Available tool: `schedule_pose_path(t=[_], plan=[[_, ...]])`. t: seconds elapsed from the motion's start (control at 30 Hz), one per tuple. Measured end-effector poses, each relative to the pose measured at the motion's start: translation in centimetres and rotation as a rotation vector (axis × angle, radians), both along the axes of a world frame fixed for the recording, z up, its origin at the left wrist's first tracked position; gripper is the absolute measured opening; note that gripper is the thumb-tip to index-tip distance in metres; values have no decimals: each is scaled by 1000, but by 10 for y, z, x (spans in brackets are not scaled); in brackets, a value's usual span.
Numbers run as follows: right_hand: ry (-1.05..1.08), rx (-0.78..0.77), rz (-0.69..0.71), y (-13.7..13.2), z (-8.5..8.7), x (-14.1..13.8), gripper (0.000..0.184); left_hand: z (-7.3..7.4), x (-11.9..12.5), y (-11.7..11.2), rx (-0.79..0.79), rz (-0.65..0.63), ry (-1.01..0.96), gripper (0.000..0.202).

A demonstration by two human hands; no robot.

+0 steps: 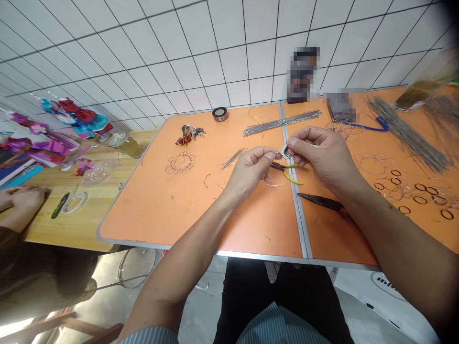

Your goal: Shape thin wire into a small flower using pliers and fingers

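Over the seam of the orange folding table, my left hand (251,169) pinches a thin wire (278,185) between thumb and forefinger. A curve of this wire, with small pink beads on it, hangs below those fingers. Close by, my right hand (317,150) has thumb and forefinger pressed together at the wire's other part; the exact grip is too small to make out. Yellow-handled pliers (294,177) lie beneath both hands, partly covered. Dark long-nosed pliers (320,201) rest under my right forearm, their handles hidden.
Bundles of straight wire (281,123) lie behind my hands and at right. Dark rings (420,199) are scattered at right. A wire flower-shaped loop (180,163), keys (191,134) and a tape roll (220,113) are at left. A co-worker's hands (25,198) rest on the wooden table.
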State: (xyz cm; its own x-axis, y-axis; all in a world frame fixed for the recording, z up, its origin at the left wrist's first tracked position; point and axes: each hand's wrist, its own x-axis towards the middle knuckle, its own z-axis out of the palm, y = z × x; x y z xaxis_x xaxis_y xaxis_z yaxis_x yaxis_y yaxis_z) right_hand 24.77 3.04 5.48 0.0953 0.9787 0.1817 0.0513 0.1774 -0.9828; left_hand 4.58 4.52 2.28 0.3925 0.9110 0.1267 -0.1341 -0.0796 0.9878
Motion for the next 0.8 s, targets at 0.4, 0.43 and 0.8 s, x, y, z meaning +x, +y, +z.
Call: schedule_pose_path(t=[0.4,0.43,0.8], plan=[[-144,143,-56,-9,8,-6,24,3,0,-1,-27,20,-12,41],[-126,122,-40,-9,8,-5,26,2,-1,-1,-52,6,-33,42],[7,-4,58,-4,5,-1,34,1,-2,3,-189,-70,-132,45]])
